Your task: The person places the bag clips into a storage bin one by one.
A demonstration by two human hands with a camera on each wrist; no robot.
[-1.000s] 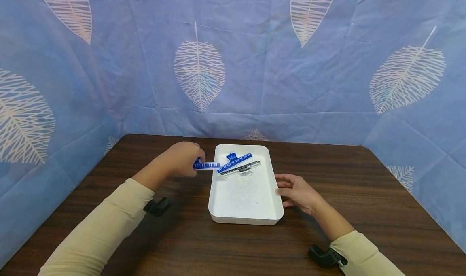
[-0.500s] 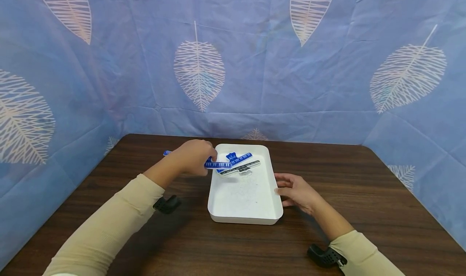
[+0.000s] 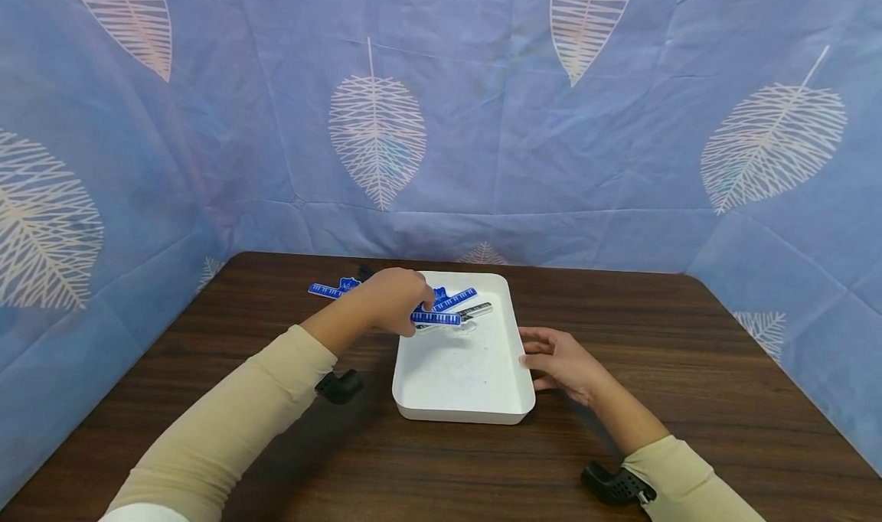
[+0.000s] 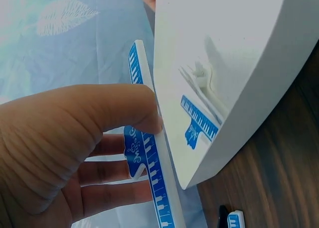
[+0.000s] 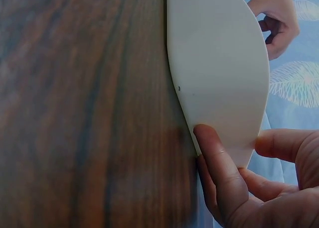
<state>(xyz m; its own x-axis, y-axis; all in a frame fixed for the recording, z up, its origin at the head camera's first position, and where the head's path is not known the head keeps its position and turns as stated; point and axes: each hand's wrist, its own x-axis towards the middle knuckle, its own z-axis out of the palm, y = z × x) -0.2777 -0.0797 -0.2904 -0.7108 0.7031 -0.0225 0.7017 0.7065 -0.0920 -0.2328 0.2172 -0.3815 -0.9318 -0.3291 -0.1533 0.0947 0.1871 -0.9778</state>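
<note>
My left hand point(image 3: 394, 300) pinches a blue clip point(image 3: 436, 318) with a piano-key print over the far left part of the white tray point(image 3: 458, 388). Seen from the left wrist, thumb and fingers grip the clip's tab, marked "Music", beside the tray. Inside the tray lie a similar blue clip point(image 3: 456, 299) and a black-and-white keyboard clip point(image 3: 477, 310), both partly covered by the hand and held clip. On the tray's right side, my right hand point(image 3: 561, 363) holds the wall, its thumb at the rim and fingers against the outside point(image 5: 229, 183).
Left of the tray, another blue clip point(image 3: 325, 290) lies on the dark wooden table point(image 3: 620, 308), partly behind my left hand. A small black object point(image 3: 365, 272) shows beyond that hand. Blue leaf-print cloth point(image 3: 455, 124) hangs behind and at both sides.
My left hand has moved right with the blue clip, from the tray's left rim to over its inside. The clip on the table has come into view. My right hand stays put.
</note>
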